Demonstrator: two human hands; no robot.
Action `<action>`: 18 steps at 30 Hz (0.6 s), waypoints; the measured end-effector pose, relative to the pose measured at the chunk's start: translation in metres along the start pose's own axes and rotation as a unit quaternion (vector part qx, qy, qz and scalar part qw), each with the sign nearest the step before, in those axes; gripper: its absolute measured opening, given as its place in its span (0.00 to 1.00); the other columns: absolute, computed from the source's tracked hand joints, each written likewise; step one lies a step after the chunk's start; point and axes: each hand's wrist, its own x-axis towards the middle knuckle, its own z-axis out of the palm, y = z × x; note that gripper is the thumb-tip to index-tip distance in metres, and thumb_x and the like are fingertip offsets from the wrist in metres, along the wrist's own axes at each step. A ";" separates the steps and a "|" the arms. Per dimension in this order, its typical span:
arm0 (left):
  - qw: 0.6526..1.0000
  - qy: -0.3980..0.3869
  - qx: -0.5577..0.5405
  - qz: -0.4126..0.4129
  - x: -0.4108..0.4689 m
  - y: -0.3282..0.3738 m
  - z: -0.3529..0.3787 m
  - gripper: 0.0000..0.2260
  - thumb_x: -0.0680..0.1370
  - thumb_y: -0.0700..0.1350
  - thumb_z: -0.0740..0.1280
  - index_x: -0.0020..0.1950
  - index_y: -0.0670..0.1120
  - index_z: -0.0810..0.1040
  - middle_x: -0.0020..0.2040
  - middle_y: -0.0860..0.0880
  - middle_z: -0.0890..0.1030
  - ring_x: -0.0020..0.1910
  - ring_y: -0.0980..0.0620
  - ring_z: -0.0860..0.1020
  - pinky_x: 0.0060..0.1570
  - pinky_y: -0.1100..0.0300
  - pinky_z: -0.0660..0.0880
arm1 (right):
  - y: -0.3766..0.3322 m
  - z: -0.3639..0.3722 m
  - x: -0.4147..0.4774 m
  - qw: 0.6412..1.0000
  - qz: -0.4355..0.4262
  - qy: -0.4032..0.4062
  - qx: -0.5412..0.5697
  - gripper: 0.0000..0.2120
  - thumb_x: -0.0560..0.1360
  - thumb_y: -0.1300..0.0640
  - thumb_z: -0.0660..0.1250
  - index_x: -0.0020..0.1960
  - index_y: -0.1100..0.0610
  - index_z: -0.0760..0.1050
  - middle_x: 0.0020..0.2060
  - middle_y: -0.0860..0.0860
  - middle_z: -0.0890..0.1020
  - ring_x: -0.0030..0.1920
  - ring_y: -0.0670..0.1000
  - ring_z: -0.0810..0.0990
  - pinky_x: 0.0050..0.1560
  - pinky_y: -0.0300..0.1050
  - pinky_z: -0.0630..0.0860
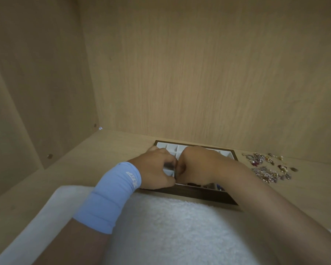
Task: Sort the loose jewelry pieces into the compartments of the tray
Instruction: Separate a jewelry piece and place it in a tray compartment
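Note:
A dark wooden tray (204, 195) with white compartments lies on the shelf against the back wall. Both hands hover over its left half and hide most of it. My left hand (157, 169), with a light blue wristband, has its fingers curled toward my right hand (197, 165), which is curled like a fist. Their fingertips meet above the compartments, and whatever is between them is hidden. A few small dark and coloured pieces show in the tray's near row (214, 186). The loose jewelry pile (268, 167) lies right of the tray.
The shelf (96, 155) is light wood, closed in by a back wall (199, 83) and a left side wall (36, 92). A white fluffy towel (170, 230) covers the near part of the shelf, under my forearms.

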 end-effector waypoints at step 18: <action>0.989 0.133 -0.054 0.024 0.011 0.023 0.019 0.09 0.75 0.54 0.70 0.54 0.59 0.78 0.54 0.59 0.76 0.55 0.59 0.74 0.60 0.56 0.72 | 0.112 -0.039 -0.054 0.968 0.064 0.143 0.197 0.07 0.76 0.52 0.72 0.39 0.47 0.83 0.33 0.39 0.83 0.35 0.35 0.80 0.36 0.34 0.71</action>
